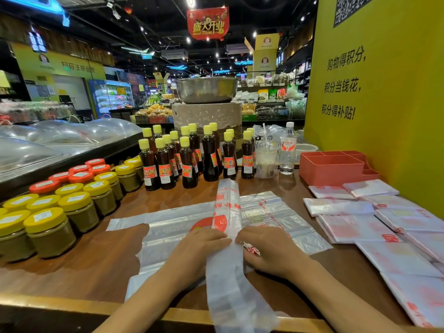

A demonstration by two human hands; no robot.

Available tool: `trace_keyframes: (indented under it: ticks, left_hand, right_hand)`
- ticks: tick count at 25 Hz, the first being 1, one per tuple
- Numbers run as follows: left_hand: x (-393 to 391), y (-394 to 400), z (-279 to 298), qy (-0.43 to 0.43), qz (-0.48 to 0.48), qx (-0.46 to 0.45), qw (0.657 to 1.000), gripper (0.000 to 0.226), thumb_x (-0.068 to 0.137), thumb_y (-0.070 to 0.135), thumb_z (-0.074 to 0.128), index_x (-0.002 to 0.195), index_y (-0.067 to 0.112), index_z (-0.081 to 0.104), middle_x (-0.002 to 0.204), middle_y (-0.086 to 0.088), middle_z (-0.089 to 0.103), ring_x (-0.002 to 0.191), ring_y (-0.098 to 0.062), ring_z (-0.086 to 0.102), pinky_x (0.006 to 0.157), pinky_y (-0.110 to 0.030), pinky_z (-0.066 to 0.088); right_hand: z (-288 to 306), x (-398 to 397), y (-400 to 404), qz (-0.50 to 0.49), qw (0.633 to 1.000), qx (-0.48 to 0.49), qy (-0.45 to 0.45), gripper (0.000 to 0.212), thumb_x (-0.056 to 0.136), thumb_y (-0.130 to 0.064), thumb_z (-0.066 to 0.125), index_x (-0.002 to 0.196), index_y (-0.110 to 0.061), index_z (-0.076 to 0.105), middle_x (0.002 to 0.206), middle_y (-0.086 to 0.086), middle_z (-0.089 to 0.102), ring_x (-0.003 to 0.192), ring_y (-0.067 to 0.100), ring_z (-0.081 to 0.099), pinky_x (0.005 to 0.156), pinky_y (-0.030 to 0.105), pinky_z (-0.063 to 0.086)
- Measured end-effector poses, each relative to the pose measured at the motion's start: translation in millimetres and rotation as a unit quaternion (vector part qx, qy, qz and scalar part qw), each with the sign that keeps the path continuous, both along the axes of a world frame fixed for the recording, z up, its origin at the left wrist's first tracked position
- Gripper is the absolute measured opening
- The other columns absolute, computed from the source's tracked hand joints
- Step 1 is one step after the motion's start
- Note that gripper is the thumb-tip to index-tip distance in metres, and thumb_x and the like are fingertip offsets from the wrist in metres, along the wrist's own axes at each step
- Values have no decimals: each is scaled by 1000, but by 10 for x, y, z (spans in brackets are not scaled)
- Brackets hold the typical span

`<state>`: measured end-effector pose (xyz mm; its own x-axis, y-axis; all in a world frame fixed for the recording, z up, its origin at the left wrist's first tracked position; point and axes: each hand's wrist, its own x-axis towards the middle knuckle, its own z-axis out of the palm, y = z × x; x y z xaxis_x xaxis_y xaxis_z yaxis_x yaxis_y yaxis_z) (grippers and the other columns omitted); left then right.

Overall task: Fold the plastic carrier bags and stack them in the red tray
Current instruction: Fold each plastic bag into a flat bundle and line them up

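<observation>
Centre: a long folded bag (pixel 228 212) is laid across flat bags (pixel 276 212).
Far right: tray (pixel 331 169).
Right: folded bags (pixel 360 227).
Left: jars (pixel 72 203).
Far: bottles (pixel 192 155).

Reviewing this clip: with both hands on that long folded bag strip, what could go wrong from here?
1. The folded strip reaches towards the oil bottles; sliding it forward might knock one over.
2. Its near end overhangs the counter edge, so it may slip once the left hand and right hand lift.
3. The slick flat bag underneath could shift and spoil the fold.
</observation>
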<state>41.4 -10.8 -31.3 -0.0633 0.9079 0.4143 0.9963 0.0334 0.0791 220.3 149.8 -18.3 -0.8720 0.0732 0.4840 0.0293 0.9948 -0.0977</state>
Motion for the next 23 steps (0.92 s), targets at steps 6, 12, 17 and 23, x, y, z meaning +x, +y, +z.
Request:
trace_keyframes:
  ticks: [6,12,17,23]
  left_hand:
    - [62,-22,46,22,-15,-7,1000,55,75,40,85,126,37,65,127,8,66,116,-14,62,94,-28,49]
    - [61,-63,114,-42,-25,-9,999,36,84,39,77,118,31,69,128,13,63,118,-6,55,97,-24,52]
    - [55,-55,87,-71,-5,-50,996,39,92,40,67,130,39,64,137,23,56,126,4,47,94,5,23]
    - [18,-64,100,-125,0,-76,989,30,93,50,61,122,46,68,128,29,57,120,10,47,100,-9,39]
  right_hand:
    - [6,-6,3,23,1000,7,2,22,89,-36,63,109,-28,69,107,-13,66,94,9,61,69,27,52]
    - [32,36,0,33,999,12,-18,12,87,-33,66,93,-25,73,95,-11,68,81,9,59,62,20,44]
    - [49,60,37,5,998,-30,-48,24,85,-36,63,101,-24,76,106,-12,70,92,7,62,73,4,30]
    - [62,70,61,-29,990,-108,-83,22,86,-42,61,102,-36,76,111,-21,62,99,-2,55,78,9,41]
